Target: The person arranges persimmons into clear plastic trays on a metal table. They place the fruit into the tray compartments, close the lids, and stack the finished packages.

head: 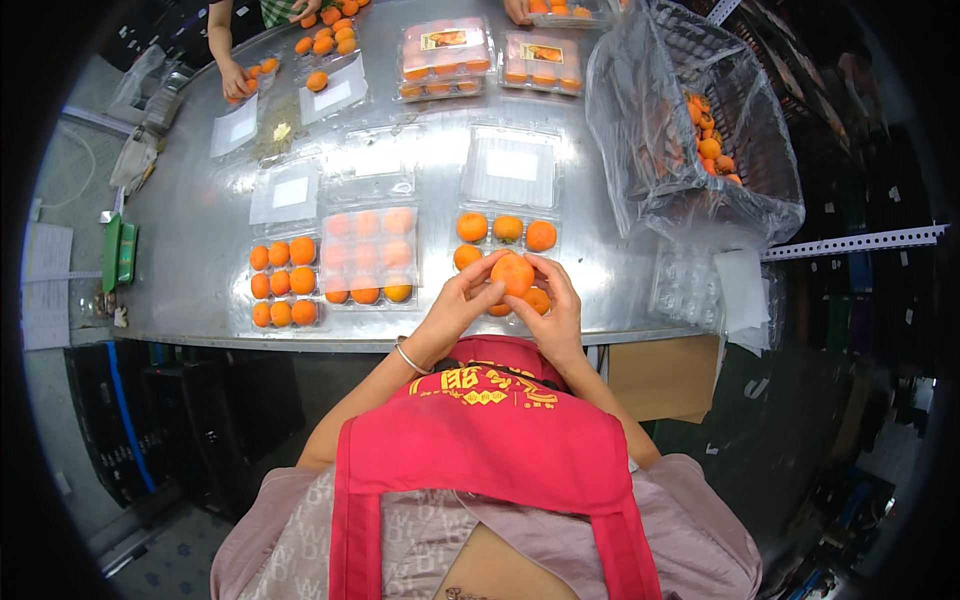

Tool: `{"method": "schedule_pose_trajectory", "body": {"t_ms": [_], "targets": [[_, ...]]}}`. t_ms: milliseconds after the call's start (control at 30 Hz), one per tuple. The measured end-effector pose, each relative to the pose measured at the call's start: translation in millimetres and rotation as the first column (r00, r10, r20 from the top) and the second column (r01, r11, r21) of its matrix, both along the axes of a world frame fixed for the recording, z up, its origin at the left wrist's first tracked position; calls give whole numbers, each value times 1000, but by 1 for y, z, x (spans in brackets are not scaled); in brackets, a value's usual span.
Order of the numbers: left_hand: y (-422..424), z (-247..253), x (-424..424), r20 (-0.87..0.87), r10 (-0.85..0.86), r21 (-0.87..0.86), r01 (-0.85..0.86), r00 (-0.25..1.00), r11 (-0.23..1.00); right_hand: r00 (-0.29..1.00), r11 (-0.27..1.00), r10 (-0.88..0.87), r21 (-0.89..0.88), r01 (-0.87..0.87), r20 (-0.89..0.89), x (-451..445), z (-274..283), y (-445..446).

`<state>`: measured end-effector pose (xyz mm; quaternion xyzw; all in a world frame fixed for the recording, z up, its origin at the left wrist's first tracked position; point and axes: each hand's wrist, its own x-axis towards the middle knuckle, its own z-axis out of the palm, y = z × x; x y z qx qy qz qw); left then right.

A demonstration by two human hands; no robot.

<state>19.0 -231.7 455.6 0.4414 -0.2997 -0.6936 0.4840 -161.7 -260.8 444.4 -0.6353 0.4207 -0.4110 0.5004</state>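
Observation:
One orange persimmon (513, 274) is held between my left hand (466, 294) and my right hand (553, 294), gripped by the fingertips of both. Below it lies a clear plastic clamshell tray (559, 247) with several persimmons, partly hidden by my hands; its lid (511, 166) is folded back and bears a white label. To the left, a second tray of persimmons (365, 291) has a translucent sheet (367, 247) over most of its fruit. Farther left stands a third tray, filled with uncovered persimmons (280, 283), its labelled lid (285, 193) laid back.
A plastic-lined crate (697, 187) with persimmons stands at the right. Empty clear trays (686, 285) and white sheets (741, 289) lie at the table's right edge. Closed packs (444, 56) are stacked at the back. Other people's hands (234, 81) handle fruit across the metal table (202, 225).

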Motion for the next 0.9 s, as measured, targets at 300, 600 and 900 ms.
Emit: {"method": "schedule_pose_trajectory", "body": {"t_ms": [300,600,900], "targets": [[-7,21,26,-101,130,-243,-151,986,958,975,965,191,-159,-207,-113,16,49,-18],[-17,48,91,-274,328,-313,-407,904,858,747,805,-557,-456,379,-362,-35,-93,-118],[-27,34,163,-522,484,-62,-597,702,800,302,716,-691,-565,410,-657,-49,-164,-87]]}}
